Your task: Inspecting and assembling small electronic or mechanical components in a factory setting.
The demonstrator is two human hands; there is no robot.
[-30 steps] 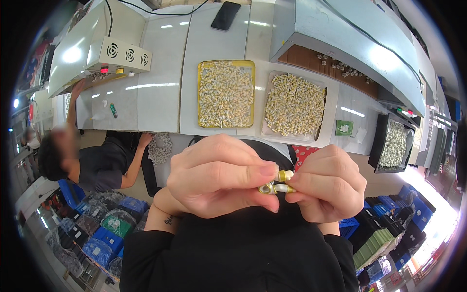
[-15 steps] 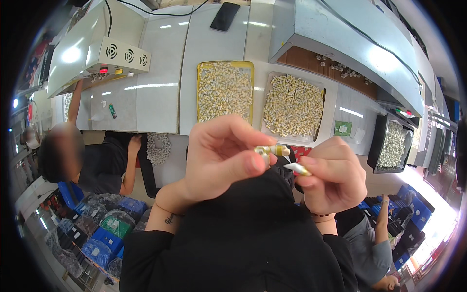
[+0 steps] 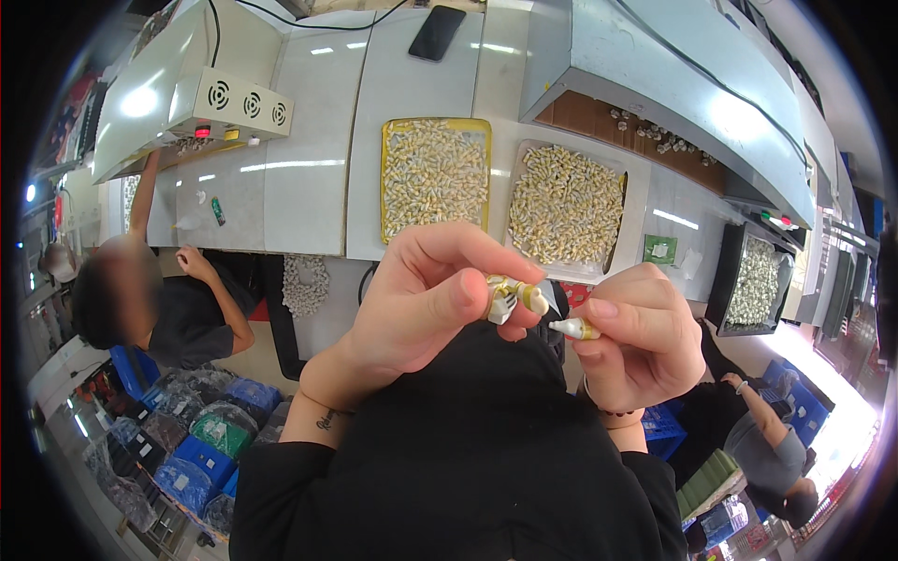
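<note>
My left hand (image 3: 402,313) is raised over my lap. Its thumb and fingers are closed on a small white-and-gold figurine piece (image 3: 502,304), whose rounded tip points toward my right hand; whether this is one part or two pressed together I cannot make out. Just to the right, my right hand (image 3: 645,337) pinches a small pointed white-and-gold piece (image 3: 567,328) between thumb and forefinger. That narrow white tip faces left, close to the other piece but apart from it. Beyond my hands, many similar pieces fill a yellow tray (image 3: 488,168) and a pale tray (image 3: 622,238) on the table.
A cream box with vents (image 3: 251,105) stands at the far left, a grey metal housing (image 3: 673,93) at the far right. A phone (image 3: 437,34) lies at the back. A black bin (image 3: 718,290) of pieces sits right. One co-worker (image 3: 187,304) is left, another person (image 3: 767,449) behind right.
The piece in my left hand has turned, so its tip now points lower right. The right hand's piece is more level. The left co-worker's nearer hand has moved left; the person at right has shifted.
</note>
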